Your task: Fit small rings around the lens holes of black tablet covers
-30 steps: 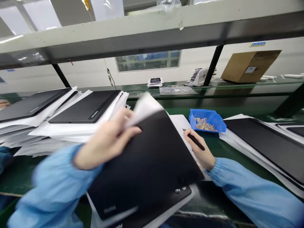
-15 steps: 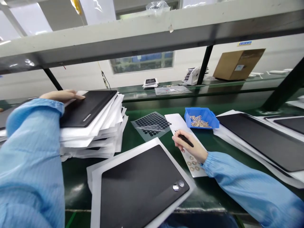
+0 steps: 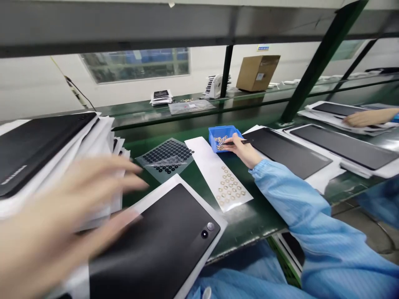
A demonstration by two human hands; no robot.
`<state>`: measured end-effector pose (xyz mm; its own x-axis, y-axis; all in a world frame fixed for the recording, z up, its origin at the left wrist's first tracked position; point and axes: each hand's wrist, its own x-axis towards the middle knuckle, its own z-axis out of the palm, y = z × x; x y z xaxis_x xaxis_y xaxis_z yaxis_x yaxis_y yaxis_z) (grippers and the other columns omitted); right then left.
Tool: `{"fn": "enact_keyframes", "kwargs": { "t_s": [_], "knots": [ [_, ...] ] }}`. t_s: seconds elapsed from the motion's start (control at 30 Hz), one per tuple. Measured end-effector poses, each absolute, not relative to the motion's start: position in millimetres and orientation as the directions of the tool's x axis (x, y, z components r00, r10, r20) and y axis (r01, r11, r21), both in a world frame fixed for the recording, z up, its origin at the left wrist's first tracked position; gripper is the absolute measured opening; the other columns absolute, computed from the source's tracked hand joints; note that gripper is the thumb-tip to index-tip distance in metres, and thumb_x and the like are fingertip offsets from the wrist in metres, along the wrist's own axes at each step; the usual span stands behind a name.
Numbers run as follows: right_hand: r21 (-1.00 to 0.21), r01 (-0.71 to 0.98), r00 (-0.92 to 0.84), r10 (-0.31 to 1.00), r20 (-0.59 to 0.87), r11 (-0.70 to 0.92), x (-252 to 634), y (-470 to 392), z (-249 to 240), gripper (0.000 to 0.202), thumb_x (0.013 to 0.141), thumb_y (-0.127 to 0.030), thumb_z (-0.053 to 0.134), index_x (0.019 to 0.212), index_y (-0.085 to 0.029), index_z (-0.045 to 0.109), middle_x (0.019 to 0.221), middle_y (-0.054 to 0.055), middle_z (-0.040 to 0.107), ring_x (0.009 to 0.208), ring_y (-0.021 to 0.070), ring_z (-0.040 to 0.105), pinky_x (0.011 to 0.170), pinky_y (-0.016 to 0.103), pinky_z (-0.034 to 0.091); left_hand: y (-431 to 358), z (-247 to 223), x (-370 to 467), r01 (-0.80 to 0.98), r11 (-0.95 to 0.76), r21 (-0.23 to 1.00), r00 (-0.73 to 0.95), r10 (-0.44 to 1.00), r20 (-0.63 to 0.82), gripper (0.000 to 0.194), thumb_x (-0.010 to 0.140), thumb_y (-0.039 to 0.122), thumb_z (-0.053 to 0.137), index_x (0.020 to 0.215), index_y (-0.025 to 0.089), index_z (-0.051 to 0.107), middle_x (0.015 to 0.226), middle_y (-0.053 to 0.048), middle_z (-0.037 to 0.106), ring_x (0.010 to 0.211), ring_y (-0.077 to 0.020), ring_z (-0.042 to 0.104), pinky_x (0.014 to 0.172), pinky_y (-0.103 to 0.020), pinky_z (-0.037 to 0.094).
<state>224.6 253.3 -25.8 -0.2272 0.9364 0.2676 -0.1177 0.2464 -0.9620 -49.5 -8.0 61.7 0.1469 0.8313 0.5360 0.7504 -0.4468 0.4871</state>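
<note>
My left hand [image 3: 81,211] is blurred by motion, fingers spread and holding nothing, over the left part of a black tablet-like panel [image 3: 156,236] on white sheeting. That panel has two round camera spots near its right corner. Pinched in my right hand [image 3: 245,153] is a slim black tool, apparently tweezers [image 3: 238,143], its tip at the blue bin [image 3: 226,129] of small gold-coloured rings [image 3: 220,141]. Between the panel and the bin lies a white strip [image 3: 202,155] carrying rows of rings. Beside it is a clear sheet [image 3: 146,160] of black ring-shaped pieces.
A tall stack of panels and white sheets [image 3: 106,137] stands at left. More black panels [image 3: 286,151] lie at right, where another person's hand [image 3: 369,117] rests. A shelf beam [image 3: 124,25] crosses overhead; a green post [image 3: 324,62] and cardboard box [image 3: 258,74] stand behind.
My left hand has left the stack's top panel and come over the near panel. My right hand has moved from the white strip to the bin. The view has swung right.
</note>
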Motion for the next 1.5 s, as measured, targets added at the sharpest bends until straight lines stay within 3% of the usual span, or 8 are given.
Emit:
{"fn": "enact_keyframes", "kwargs": {
  "t_s": [0.1, 0.2, 0.37, 0.5, 0.73, 0.97, 1.3, 1.5],
  "knots": [
    [-0.965, -0.082, -0.252, 0.931, 0.262, 0.249, 224.8, 251.2, -31.4, 0.047, 0.051, -0.054, 0.087, 0.071, -0.017, 0.066, 0.075, 0.002, 0.068, 0.073, 0.0157, 0.067, 0.08, 0.033, 0.059, -2.6, 43.4, -20.7, 0.736, -0.64, 0.219, 0.6, 0.767, 0.227, 0.025, 0.087, 0.03, 0.061, 0.112, 0.032, 0.064, 0.123, -0.002, 0.062, 0.117, -0.0273, 0.056, 0.091, -0.037, 0.055],
    [-0.972, -0.056, -0.271, 0.933, 0.235, 0.229, 222.2, 243.9, -32.9, 0.046, 0.043, -0.044, 0.091, 0.07, -0.018, 0.065, 0.071, 0.0, 0.068, 0.068, 0.0157, 0.067, 0.076, 0.034, 0.06, 21.9, 11.1, -2.6, 0.716, -0.651, 0.253, 0.665, 0.746, 0.038, 0.023, 0.089, 0.018, 0.058, 0.112, 0.019, 0.059, 0.125, -0.01, 0.057, 0.117, -0.026, 0.054, 0.095, -0.037, 0.051],
    [-0.982, -0.045, -0.327, 0.926, 0.187, 0.183, 213.2, 232.4, -32.9, 0.049, 0.047, -0.052, 0.088, 0.069, -0.018, 0.061, 0.064, 0.0, 0.067, 0.057, 0.0167, 0.067, 0.06, 0.032, 0.061, 47.6, -29.6, -1.8, 0.747, -0.604, 0.277, 0.597, 0.793, 0.119, 0.023, 0.095, 0.021, 0.049, 0.117, 0.015, 0.053, 0.119, -0.014, 0.056, 0.112, -0.0262, 0.053, 0.098, -0.042, 0.047],
    [-0.989, -0.039, -0.372, 0.916, 0.15, 0.146, 197.6, 213.4, -30.1, 0.054, 0.047, -0.059, 0.085, 0.069, -0.018, 0.057, 0.058, -0.001, 0.065, 0.053, 0.0168, 0.067, 0.057, 0.03, 0.061, 48.8, -36.5, -3.4, 0.747, -0.595, 0.296, 0.582, 0.801, 0.143, 0.022, 0.096, 0.024, 0.047, 0.115, 0.015, 0.055, 0.115, -0.013, 0.055, 0.107, -0.0258, 0.053, 0.095, -0.042, 0.047],
    [-0.999, 0.018, -0.591, 0.806, 0.011, 0.026, 195.6, 113.7, -25.8, 0.04, 0.066, -0.05, 0.08, 0.07, -0.018, 0.056, 0.062, -0.002, 0.064, 0.055, 0.0161, 0.07, 0.055, 0.027, 0.061, 53.6, -41.6, -5.0, 0.706, -0.605, 0.368, 0.59, 0.79, 0.168, 0.026, 0.098, 0.026, 0.042, 0.115, 0.013, 0.056, 0.115, -0.015, 0.054, 0.104, -0.0276, 0.05, 0.094, -0.048, 0.044],
    [-0.988, -0.055, -0.231, 0.961, 0.154, 0.145, 203.8, 52.8, -53.8, 0.023, 0.075, -0.025, 0.074, 0.072, -0.02, 0.052, 0.069, -0.003, 0.064, 0.054, 0.0131, 0.069, 0.053, 0.021, 0.059, 53.6, -41.9, -5.3, 0.559, -0.75, 0.353, 0.709, 0.653, 0.266, 0.026, 0.099, 0.018, 0.036, 0.109, 0.014, 0.059, 0.116, -0.014, 0.059, 0.11, -0.0241, 0.055, 0.096, -0.04, 0.045],
    [-0.978, 0.052, -0.06, 0.979, 0.197, 0.2, 194.8, 38.1, -62.3, 0.017, 0.082, -0.014, 0.065, 0.075, -0.021, 0.051, 0.068, -0.004, 0.062, 0.052, 0.0117, 0.068, 0.049, 0.019, 0.059, 54.1, -44.5, -2.9, 0.561, -0.722, 0.404, 0.693, 0.677, 0.248, 0.022, 0.097, 0.015, 0.04, 0.11, 0.014, 0.056, 0.115, -0.012, 0.061, 0.11, -0.0241, 0.055, 0.094, -0.038, 0.043],
    [-0.973, 0.139, -0.028, 0.983, 0.182, 0.184, 192.4, 35.8, -58.9, 0.019, 0.082, -0.014, 0.064, 0.074, -0.021, 0.048, 0.07, -0.004, 0.061, 0.052, 0.0116, 0.067, 0.051, 0.021, 0.06, 55.1, -41.9, -0.5, 0.562, -0.723, 0.402, 0.696, 0.676, 0.243, 0.02, 0.095, 0.012, 0.042, 0.107, 0.013, 0.058, 0.111, -0.012, 0.063, 0.107, -0.0242, 0.057, 0.092, -0.038, 0.043]
  ]
}}
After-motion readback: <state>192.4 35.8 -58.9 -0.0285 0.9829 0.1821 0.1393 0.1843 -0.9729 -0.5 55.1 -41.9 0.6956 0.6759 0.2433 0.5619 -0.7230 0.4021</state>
